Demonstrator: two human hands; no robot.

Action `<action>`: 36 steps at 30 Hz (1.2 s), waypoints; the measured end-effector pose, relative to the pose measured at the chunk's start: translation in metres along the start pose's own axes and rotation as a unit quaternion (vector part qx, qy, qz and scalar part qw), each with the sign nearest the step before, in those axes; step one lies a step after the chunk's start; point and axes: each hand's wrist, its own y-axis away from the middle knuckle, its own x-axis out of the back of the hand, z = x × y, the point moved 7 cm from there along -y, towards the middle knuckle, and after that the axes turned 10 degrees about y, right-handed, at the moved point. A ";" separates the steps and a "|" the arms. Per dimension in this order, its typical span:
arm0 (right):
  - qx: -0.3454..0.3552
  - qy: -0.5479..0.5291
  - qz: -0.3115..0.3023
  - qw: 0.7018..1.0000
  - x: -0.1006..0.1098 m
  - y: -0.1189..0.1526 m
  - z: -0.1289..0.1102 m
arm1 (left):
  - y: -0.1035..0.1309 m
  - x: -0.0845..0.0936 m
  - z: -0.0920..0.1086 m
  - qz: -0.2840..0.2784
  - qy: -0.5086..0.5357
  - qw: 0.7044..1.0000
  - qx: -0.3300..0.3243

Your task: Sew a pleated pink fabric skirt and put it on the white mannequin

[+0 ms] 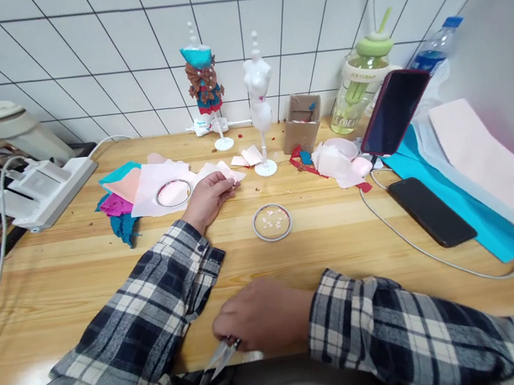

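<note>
Pale pink paper (236, 174) is pinched in the left hand (209, 199) above the counter (345, 240); right hand (264, 314) is curled around scissors (223, 356).

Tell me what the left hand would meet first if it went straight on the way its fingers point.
The left hand would probably meet the round base of the bare white mannequin first, though the pale paper pieces lie close to that line and depth is unclear.
</note>
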 end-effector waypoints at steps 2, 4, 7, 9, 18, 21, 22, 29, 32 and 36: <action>-0.069 -0.049 0.017 0.996 0.007 0.008 0.024 | 0.001 0.000 0.000 0.002 0.001 1.000 -0.003; -0.151 -0.093 0.078 0.981 0.020 0.019 0.053 | 0.001 0.000 0.001 0.000 0.004 1.000 -0.006; -0.238 -0.135 0.156 0.949 0.034 0.035 0.085 | 0.001 0.001 0.000 0.000 0.005 1.000 -0.005; -0.236 -0.159 0.163 0.945 0.037 0.037 0.085 | 0.000 0.001 0.000 0.002 0.004 1.000 -0.002; 0.077 -0.045 -0.057 0.994 -0.005 -0.002 -0.023 | -0.002 0.000 0.000 0.005 0.014 1.000 0.002; 0.033 -0.037 -0.037 0.998 -0.008 -0.008 -0.024 | -0.003 0.000 -0.001 0.003 0.012 1.000 0.005; 0.016 -0.037 -0.028 0.999 -0.009 -0.009 -0.023 | -0.003 0.000 -0.001 0.004 0.011 1.000 0.006; -0.130 -0.113 0.137 0.975 0.026 0.019 0.056 | 0.001 0.001 0.001 0.004 0.020 1.000 0.002; -0.309 -0.109 0.238 0.914 0.056 0.058 0.123 | 0.001 0.000 0.001 -0.003 0.011 1.000 0.001; -0.344 -0.084 0.204 0.913 0.064 0.078 0.158 | 0.000 0.000 0.000 0.005 -0.002 1.000 0.003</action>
